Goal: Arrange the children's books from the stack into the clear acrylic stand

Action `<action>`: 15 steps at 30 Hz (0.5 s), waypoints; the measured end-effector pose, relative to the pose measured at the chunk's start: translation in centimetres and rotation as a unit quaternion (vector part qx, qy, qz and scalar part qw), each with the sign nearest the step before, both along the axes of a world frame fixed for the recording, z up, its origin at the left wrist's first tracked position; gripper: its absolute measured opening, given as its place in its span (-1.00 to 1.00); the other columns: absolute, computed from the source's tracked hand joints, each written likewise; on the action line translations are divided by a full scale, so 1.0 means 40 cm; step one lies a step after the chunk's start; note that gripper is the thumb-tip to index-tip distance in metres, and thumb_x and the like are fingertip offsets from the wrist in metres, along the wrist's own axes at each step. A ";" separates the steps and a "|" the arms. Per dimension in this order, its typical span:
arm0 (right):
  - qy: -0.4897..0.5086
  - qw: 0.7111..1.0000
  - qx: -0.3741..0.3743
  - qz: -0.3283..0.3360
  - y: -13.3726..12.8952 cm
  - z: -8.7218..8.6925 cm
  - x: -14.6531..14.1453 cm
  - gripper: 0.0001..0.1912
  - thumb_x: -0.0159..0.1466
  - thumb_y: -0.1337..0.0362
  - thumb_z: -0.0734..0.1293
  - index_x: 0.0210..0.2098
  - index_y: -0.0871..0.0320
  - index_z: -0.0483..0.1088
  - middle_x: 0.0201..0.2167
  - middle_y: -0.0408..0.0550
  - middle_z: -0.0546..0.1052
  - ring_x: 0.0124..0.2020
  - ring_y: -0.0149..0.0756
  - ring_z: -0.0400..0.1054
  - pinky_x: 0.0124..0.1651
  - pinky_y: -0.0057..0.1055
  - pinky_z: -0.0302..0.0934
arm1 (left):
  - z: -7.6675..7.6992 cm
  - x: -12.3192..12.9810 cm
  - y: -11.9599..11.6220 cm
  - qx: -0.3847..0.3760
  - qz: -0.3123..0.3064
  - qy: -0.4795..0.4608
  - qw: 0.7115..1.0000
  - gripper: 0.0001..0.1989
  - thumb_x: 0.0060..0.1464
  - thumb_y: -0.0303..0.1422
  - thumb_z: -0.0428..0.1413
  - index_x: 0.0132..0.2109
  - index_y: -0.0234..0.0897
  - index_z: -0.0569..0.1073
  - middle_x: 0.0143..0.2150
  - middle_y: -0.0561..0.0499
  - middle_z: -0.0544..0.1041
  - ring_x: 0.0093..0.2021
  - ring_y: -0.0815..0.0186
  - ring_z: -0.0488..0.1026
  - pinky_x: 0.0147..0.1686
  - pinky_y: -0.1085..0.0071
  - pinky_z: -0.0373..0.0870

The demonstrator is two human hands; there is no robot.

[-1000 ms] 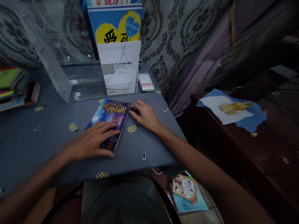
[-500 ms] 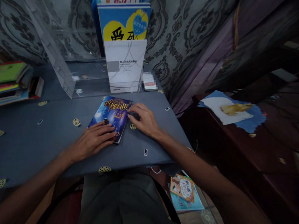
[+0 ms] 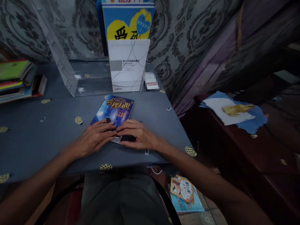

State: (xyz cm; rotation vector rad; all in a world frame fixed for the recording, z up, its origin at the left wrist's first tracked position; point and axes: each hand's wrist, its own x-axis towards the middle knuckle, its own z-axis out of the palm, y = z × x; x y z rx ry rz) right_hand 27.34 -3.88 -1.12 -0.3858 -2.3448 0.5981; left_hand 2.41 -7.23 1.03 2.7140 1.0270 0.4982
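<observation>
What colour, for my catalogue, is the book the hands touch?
The book is mostly blue, with gold lettering; head view shows it best.

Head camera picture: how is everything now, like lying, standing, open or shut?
Left hand: fingers stretched, on the dark blue book
Right hand: fingers bent, at that book's lower end
Dark blue book: lying cover up, partly hidden
White booklet: upright
Stacked books: lying flat
Orange book: lying on a turquoise book
Purple curtain: hanging in folds
</observation>
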 end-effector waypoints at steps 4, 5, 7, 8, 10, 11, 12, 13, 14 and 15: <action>0.016 1.000 0.010 -0.014 -0.002 -0.003 -0.008 -0.80 0.44 0.24 0.28 -0.18 0.15 0.54 -0.19 0.02 0.62 -0.15 -0.27 0.46 -0.05 -0.24 0.40 | 0.001 0.001 0.000 0.005 -0.002 0.004 1.000 -0.66 0.39 -0.28 -0.07 0.13 -0.12 0.54 0.20 -0.06 0.54 0.23 0.19 0.45 0.31 0.06 0.30; 0.021 1.000 0.013 -0.017 -0.002 -0.003 -0.009 -0.78 0.44 0.24 0.27 -0.20 0.15 0.55 -0.22 0.01 0.62 -0.17 -0.28 0.46 -0.07 -0.26 0.40 | 0.001 0.001 0.000 0.007 -0.004 0.004 1.000 -0.66 0.39 -0.29 -0.07 0.14 -0.12 0.53 0.20 -0.05 0.54 0.23 0.19 0.45 0.30 0.06 0.30; 0.027 0.999 0.020 -0.017 -0.003 -0.004 -0.011 -0.77 0.44 0.24 0.27 -0.23 0.16 0.55 -0.25 0.01 0.62 -0.21 -0.29 0.46 -0.09 -0.28 0.40 | 0.001 0.000 0.001 0.010 -0.009 0.005 1.000 -0.65 0.39 -0.29 -0.07 0.15 -0.14 0.52 0.20 -0.06 0.55 0.22 0.20 0.46 0.30 0.06 0.31; 0.027 0.999 0.022 -0.017 -0.003 -0.004 -0.012 -0.76 0.45 0.24 0.27 -0.23 0.17 0.55 -0.26 0.01 0.62 -0.21 -0.29 0.46 -0.10 -0.28 0.40 | 0.001 0.000 0.001 0.013 -0.011 0.005 1.000 -0.65 0.39 -0.28 -0.07 0.15 -0.15 0.52 0.20 -0.07 0.55 0.22 0.20 0.46 0.30 0.06 0.31; 0.027 0.999 0.025 -0.016 -0.004 -0.002 -0.011 -0.75 0.45 0.24 0.26 -0.24 0.18 0.55 -0.26 0.02 0.62 -0.21 -0.28 0.45 -0.10 -0.28 0.40 | 0.001 -0.001 0.000 0.018 -0.011 0.008 1.000 -0.64 0.40 -0.28 -0.08 0.15 -0.16 0.52 0.19 -0.08 0.55 0.22 0.20 0.46 0.30 0.07 0.30; 0.027 0.999 0.028 -0.015 -0.005 -0.001 -0.011 -0.75 0.45 0.24 0.26 -0.24 0.18 0.55 -0.26 0.02 0.62 -0.21 -0.28 0.45 -0.10 -0.28 0.40 | 0.001 -0.001 0.000 0.021 -0.012 0.010 1.000 -0.64 0.40 -0.27 -0.08 0.15 -0.17 0.52 0.20 -0.09 0.55 0.23 0.20 0.46 0.31 0.07 0.30; 0.025 0.999 0.032 -0.015 -0.006 0.000 -0.010 -0.74 0.45 0.24 0.26 -0.24 0.19 0.55 -0.25 0.03 0.61 -0.20 -0.28 0.45 -0.09 -0.28 0.40 | 0.001 -0.001 -0.001 0.023 -0.011 0.012 1.000 -0.64 0.40 -0.27 -0.08 0.15 -0.17 0.53 0.20 -0.09 0.55 0.23 0.20 0.45 0.31 0.07 0.30; 0.023 0.999 0.039 -0.014 -0.008 0.000 -0.010 -0.74 0.45 0.24 0.26 -0.25 0.19 0.55 -0.25 0.03 0.61 -0.20 -0.28 0.45 -0.09 -0.28 0.40 | 0.001 -0.001 -0.001 0.025 -0.012 0.014 1.000 -0.64 0.40 -0.26 -0.08 0.14 -0.17 0.53 0.20 -0.09 0.55 0.24 0.20 0.45 0.31 0.07 0.29; 0.017 0.999 0.047 -0.013 -0.009 0.001 -0.010 -0.73 0.45 0.23 0.26 -0.26 0.19 0.55 -0.26 0.03 0.61 -0.20 -0.27 0.44 -0.09 -0.27 0.40 | 0.000 -0.002 -0.001 0.027 -0.014 0.013 0.999 -0.64 0.40 -0.26 -0.08 0.14 -0.17 0.53 0.20 -0.09 0.55 0.24 0.20 0.45 0.31 0.07 0.30; 0.011 0.998 0.056 -0.012 -0.011 0.002 -0.010 -0.73 0.45 0.22 0.27 -0.28 0.19 0.55 -0.27 0.03 0.60 -0.21 -0.26 0.44 -0.10 -0.28 0.40 | -0.001 -0.002 -0.001 0.031 -0.016 0.012 0.999 -0.64 0.40 -0.26 -0.08 0.14 -0.17 0.53 0.19 -0.08 0.55 0.23 0.20 0.45 0.31 0.07 0.30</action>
